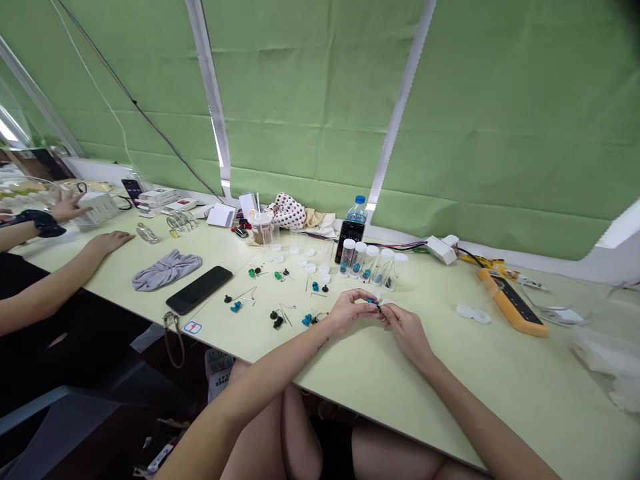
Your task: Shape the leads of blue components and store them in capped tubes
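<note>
My left hand (349,312) is closed in a pinch on a small blue plastic part (371,301), held just above the table. Close against it, my right hand (407,331) pinches a small black piece (379,309), and the two pieces meet between my fingertips. Behind my hands stand several clear vials (367,268) with white caps, some with blue parts and thin wires inside. To the left lie loose blue parts (236,307), green parts (279,275), black parts (277,322) and bent wires (286,316). White caps (311,267) are scattered behind these.
A black phone (199,290) and a grey cloth headband (167,270) lie left. Another phone (349,240) leans upright before a water bottle (357,210). An orange power strip (513,302) and two white caps (473,314) lie right. A co-worker's arm (65,280) rests far left.
</note>
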